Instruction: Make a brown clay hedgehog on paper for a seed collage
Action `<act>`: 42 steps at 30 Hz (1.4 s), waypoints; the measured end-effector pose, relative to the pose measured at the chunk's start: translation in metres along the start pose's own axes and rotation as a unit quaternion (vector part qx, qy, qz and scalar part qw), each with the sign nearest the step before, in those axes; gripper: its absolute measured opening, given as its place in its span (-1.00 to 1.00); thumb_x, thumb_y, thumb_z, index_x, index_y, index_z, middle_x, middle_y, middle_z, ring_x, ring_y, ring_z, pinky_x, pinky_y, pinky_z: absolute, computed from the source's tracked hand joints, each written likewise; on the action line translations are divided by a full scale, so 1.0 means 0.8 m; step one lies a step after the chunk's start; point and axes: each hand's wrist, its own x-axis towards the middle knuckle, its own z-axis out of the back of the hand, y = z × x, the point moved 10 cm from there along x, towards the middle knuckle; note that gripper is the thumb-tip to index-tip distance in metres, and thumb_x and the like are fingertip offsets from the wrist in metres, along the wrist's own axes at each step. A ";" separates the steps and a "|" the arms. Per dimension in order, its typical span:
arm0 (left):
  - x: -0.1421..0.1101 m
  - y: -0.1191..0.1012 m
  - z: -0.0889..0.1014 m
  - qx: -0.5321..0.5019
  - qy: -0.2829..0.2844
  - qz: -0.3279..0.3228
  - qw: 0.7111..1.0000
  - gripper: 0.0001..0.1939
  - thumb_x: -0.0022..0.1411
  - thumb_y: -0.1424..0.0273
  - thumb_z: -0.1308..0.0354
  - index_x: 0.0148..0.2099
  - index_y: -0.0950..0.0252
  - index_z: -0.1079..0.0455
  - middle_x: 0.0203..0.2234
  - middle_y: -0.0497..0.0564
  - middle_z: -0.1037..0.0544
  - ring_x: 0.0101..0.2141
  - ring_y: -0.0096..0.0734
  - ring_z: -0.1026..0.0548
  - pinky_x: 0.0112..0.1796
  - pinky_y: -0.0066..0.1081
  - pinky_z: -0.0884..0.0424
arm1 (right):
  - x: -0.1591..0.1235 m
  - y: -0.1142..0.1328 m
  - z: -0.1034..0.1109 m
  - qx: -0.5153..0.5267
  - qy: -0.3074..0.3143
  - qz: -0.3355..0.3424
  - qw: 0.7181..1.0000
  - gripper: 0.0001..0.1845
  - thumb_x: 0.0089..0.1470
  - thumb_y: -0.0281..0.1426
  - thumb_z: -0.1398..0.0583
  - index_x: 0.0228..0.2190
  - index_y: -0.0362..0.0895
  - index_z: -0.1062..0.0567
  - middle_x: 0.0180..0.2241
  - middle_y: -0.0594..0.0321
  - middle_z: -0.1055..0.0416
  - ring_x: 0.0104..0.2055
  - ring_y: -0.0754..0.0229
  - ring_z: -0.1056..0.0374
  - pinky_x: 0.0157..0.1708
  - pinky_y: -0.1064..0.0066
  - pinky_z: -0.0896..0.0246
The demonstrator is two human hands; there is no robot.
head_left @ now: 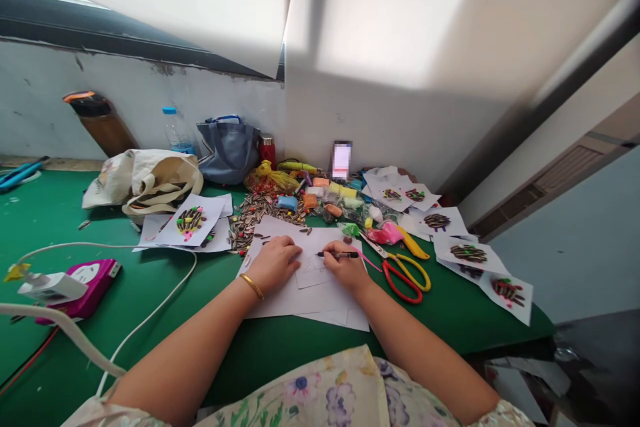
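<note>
White paper (304,280) between seed pictures (189,223) bears faint lines (313,266) (seemingly unfinished); right hand (346,268) grips a pen (347,255), left hand (276,261) rests unclenched.

1 sketch (314,265), too faint for detail

Before me, a green-topped table (470,320) abuts a scuffed, pale wall (40,93). White sheeting (390,13) overhangs a dark window frame (100,30), daylit and shadow-banded. Right side: pale blue vertical surface (590,233).
</note>
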 end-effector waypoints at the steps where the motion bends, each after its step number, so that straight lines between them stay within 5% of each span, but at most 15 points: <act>1: 0.000 0.000 0.000 0.000 0.000 0.000 1.000 -0.73 0.22 0.34 -0.17 -0.02 0.18 -0.50 -0.15 0.12 -0.48 -0.10 -0.14 -0.41 -0.02 -0.20 -0.31 | 0.000 0.000 0.001 0.000 -0.003 -0.002 1.000 -0.82 0.02 -0.29 -0.13 -0.38 -0.05 -0.51 -0.47 0.32 -0.49 -0.43 0.18 -0.38 -0.42 0.39 -0.24; 42: -0.001 0.006 -0.003 -0.010 -0.002 -0.003 1.000 -0.72 0.22 0.33 -0.19 -0.01 0.20 -0.49 -0.13 0.10 -0.48 -0.09 -0.15 -0.41 -0.01 -0.21 -0.31 | 0.001 0.001 0.009 -0.009 -0.035 -0.006 0.999 -0.85 0.02 -0.33 -0.12 -0.41 -0.07 -0.49 -0.48 0.31 -0.45 -0.42 0.18 -0.34 -0.42 0.40 -0.18</act>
